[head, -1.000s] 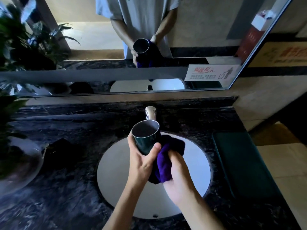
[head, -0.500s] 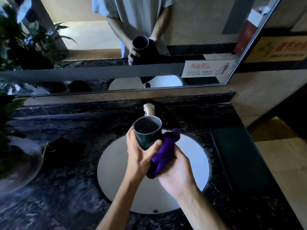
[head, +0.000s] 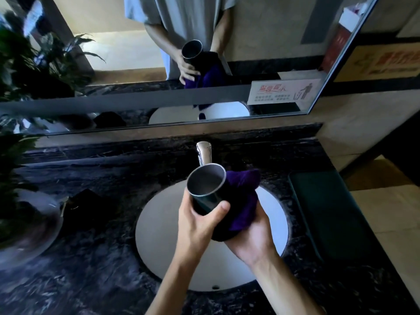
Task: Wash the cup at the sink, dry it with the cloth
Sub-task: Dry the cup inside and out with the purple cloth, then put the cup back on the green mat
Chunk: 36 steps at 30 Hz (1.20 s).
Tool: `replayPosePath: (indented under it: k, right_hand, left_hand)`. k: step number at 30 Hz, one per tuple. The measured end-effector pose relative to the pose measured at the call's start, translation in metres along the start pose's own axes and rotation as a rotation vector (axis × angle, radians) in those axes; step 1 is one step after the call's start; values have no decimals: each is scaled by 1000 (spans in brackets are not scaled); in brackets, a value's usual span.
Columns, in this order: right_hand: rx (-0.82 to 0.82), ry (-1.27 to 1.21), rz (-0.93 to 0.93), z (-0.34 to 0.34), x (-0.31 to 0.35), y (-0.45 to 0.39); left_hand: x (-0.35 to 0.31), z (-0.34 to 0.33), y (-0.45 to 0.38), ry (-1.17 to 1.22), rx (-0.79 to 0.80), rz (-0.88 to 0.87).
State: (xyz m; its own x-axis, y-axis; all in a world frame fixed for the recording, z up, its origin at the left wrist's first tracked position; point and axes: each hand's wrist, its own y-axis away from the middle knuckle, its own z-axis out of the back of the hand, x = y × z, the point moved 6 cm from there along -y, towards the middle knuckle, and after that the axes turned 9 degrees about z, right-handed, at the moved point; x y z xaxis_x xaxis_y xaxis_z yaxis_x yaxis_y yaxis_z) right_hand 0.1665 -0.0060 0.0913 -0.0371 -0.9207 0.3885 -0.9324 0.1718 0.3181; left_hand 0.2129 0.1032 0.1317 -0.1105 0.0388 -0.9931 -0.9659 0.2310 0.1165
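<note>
A dark metal cup (head: 208,188) with a grey inside is held above the white sink basin (head: 159,228), its mouth tilted up and towards me. My left hand (head: 200,223) grips the cup's lower body, thumb across the front. A purple cloth (head: 244,198) wraps the cup's right side and base. My right hand (head: 254,237) cups that cloth from below and presses it against the cup. The cup's bottom is hidden by the cloth and my fingers.
A chrome faucet (head: 203,153) stands just behind the cup. The black marble counter (head: 102,258) surrounds the basin. A glass bowl planter (head: 29,226) and a dark object (head: 84,208) sit at the left, a dark green mat (head: 327,214) at the right. A mirror (head: 136,64) faces me.
My right hand has slid lower and turned palm up under the cup, and the cloth now bunches higher along the cup's right side. The cup stays in my left hand.
</note>
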Motion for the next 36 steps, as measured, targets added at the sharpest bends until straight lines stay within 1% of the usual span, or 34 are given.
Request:
replayPosePath:
  k: [2,4,10,15,17,19,20,21,22,23,24,25,26,27,28,29,30,31,34,35,36]
  right_hand:
    - [40,21,40,8,5,7]
    - [31,9,67,16,11,15]
    - [-81,-34,0,48,16,55]
    - [-40,10,10,68,42,101]
    - [-127,107,42,86,58,123]
    - [-285,302,103,123,83,147]
    - [-319,447,136,137,97,156]
    - [-329,672,165,142,109,165]
    - [-282,982,169,140,116,171]
    - [-217,1347,131,139,115,174]
    - [-159,1681,51,143,106,175]
    - [-125,1966,-67,153,91,172]
    - [-109,2175,-209,164,71,170]
    - [-76,2317,-327,175,48,169]
    - [-51,2398,-383,186,26,171]
    - [-43,2457,-368,192,12,175]
    - [-62,2495,-281,193,6,179]
    - [-112,2499,-150,194,7,184]
    - [-292,2443,221,196,27,193]
    - [-295,2429,286,194,32,192]
    - [-252,2426,316,193,34,188]
  left_hand:
    - [1,6,1,33,-47,26]
    - [3,10,5,53,-55,53]
    - [17,4,27,58,-5,121]
    - [38,-10,53,84,22,223]
    - [47,-14,64,84,30,253]
    - [55,-17,74,80,38,270]
    - [58,-18,77,75,41,278]
    - [61,-19,82,65,44,286]
    - [64,-19,86,57,48,292]
    - [67,-20,90,53,52,302]
    - [71,-21,94,52,57,315]
    - [73,-22,97,51,62,327]
    - [76,-24,101,43,65,338]
    - [78,-25,104,35,64,345]
    - [81,-26,107,31,60,352]
    - [83,-27,110,31,53,358]
    - [85,-27,111,31,47,359]
    - [87,-28,112,27,45,358]
    - [93,-27,116,10,47,367]
    - [96,-27,116,7,46,369]
    - [98,-27,117,2,45,369]
